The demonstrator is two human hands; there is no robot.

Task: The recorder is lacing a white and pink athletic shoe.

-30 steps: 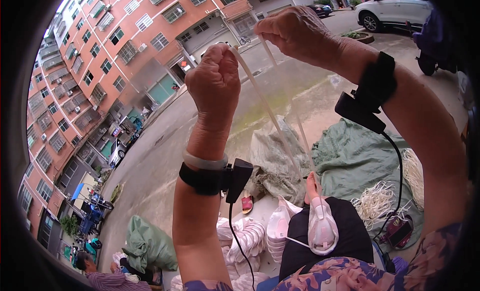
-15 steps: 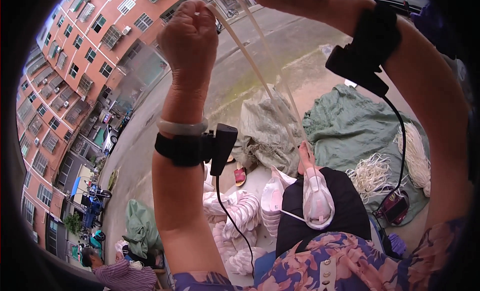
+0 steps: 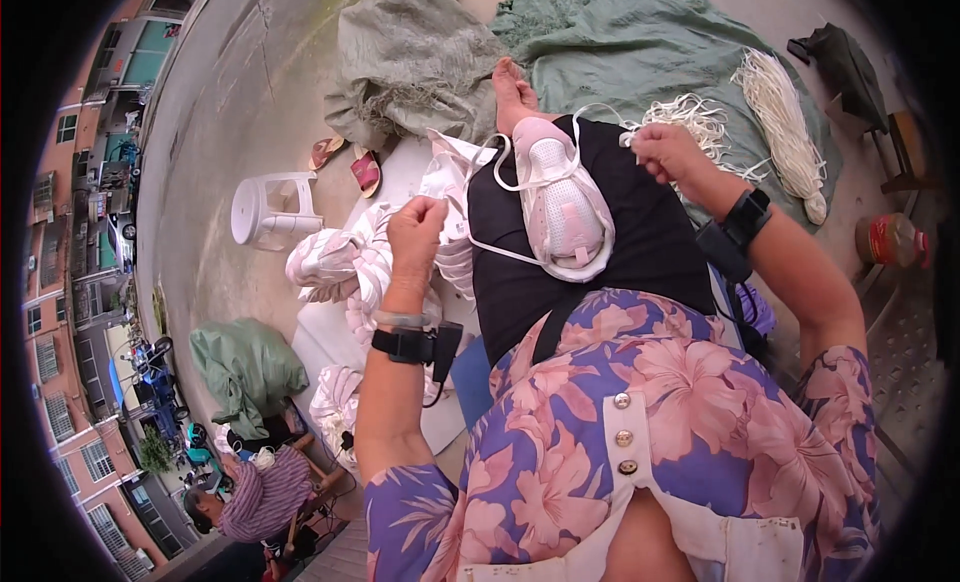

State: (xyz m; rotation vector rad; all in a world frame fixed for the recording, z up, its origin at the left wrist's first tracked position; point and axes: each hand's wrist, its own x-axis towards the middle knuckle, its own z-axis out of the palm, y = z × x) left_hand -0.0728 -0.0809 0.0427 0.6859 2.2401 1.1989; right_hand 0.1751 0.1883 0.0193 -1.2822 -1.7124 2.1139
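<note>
A pink and white shoe (image 3: 560, 197) lies on my lap, with its toe toward me. A white shoelace (image 3: 507, 252) runs through its top and loops out loosely on both sides. My right hand (image 3: 672, 154) is closed at the right of the shoe, pinching the lace where it arcs over from the opening. To the left of the shoe my left hand (image 3: 416, 230) is raised with its fingers curled closed. Whether it holds the other lace end is hidden. Beside my left leg, pink and white shoe pieces (image 3: 340, 262) are stacked in bunches.
Bundles of white laces (image 3: 785, 132) lie on a green sheet (image 3: 620, 27) ahead to the right. A grey sack (image 3: 410, 57), sandals (image 3: 366, 170) and a white stool (image 3: 275, 210) stand ahead to the left. Another person (image 3: 262, 497) sits at the lower left by a green sack (image 3: 245, 367).
Both hands have come down from high above the shoe, where they held the lace stretched taut. The lace now hangs slack in loops, and the view has tilted downward.
</note>
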